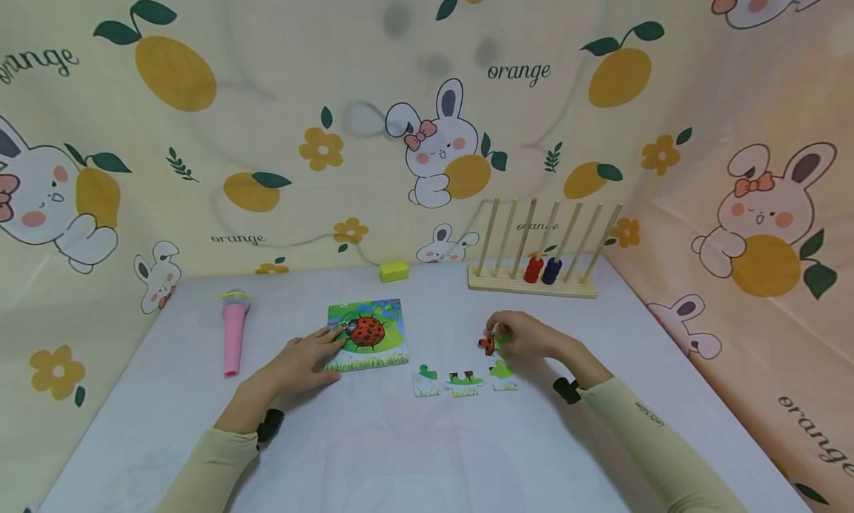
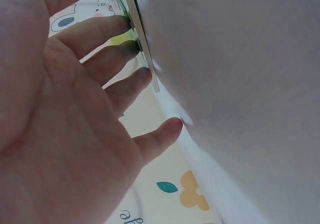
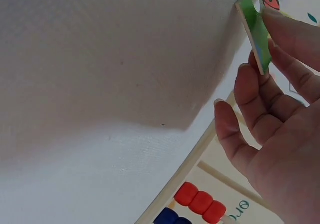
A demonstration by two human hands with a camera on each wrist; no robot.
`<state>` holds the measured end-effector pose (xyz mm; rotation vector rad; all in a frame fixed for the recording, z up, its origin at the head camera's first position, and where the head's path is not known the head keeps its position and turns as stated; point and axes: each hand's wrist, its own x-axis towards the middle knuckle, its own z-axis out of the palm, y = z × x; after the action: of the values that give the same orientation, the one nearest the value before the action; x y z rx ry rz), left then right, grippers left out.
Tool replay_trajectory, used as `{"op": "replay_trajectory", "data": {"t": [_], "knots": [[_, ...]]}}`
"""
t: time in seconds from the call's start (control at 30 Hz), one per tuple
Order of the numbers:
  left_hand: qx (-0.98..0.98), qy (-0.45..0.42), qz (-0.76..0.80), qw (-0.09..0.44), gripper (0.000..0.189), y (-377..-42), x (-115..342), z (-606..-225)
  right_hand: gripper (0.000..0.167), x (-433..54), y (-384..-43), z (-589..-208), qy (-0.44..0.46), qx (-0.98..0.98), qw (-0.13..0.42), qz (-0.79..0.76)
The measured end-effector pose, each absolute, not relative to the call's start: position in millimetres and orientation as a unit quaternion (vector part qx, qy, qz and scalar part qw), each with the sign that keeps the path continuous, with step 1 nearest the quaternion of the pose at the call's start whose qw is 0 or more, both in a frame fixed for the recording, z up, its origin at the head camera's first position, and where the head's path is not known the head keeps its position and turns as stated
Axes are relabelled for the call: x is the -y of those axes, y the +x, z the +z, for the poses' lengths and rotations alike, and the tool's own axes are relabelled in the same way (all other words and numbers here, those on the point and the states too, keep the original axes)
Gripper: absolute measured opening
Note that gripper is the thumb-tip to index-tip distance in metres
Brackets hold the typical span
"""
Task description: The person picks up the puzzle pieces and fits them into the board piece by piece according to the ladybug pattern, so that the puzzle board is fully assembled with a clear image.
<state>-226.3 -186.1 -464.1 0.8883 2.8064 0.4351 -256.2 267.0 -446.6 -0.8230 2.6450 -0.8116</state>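
Observation:
A square ladybug picture board [image 1: 375,350] lies left of the middle of the table. My left hand [image 1: 303,361] rests at its left side, fingers extended and fingertips touching it. To the right, my right hand [image 1: 527,333] pinches a green jigsaw piece [image 3: 257,33] between thumb and fingers, tilted up from the tabletop. Red shows beside the green; whether that is a second piece I cannot tell. Just below this hand, three pieces with grassy edges lie in a row: a left piece [image 1: 425,383], a middle piece [image 1: 463,385] and a right piece [image 1: 503,385].
A pink toy microphone [image 1: 233,339] lies at the far left. Toward the back stand a yellow block [image 1: 394,271] and a wooden peg rack [image 1: 534,285] with red beads [image 1: 534,270] and dark blue beads [image 1: 551,270]. A printed cloth hangs behind the table.

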Motion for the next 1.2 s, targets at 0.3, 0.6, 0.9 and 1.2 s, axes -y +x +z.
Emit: {"op": "replay_trajectory", "data": {"t": [0.3,0.6,0.9,1.2], "knots": [[-0.941,0.295,0.145,0.083,0.066,-226,185,-464,0.011,-268,-259,-449,-0.292,-0.901,0.118,-0.3],[-0.941,0.292,0.147,0.087,0.066,-226,185,-462,0.01,-252,-271,-441,-0.309,-0.888,0.14,-0.311],[-0.942,0.288,0.149,0.088,0.067,-225,186,-464,0.011,-189,-300,-441,-0.344,-0.882,0.139,-0.291],[-0.939,0.293,0.156,0.086,0.066,-226,187,-463,0.012,-116,-315,-438,-0.4,-0.876,0.113,-0.244]]}}
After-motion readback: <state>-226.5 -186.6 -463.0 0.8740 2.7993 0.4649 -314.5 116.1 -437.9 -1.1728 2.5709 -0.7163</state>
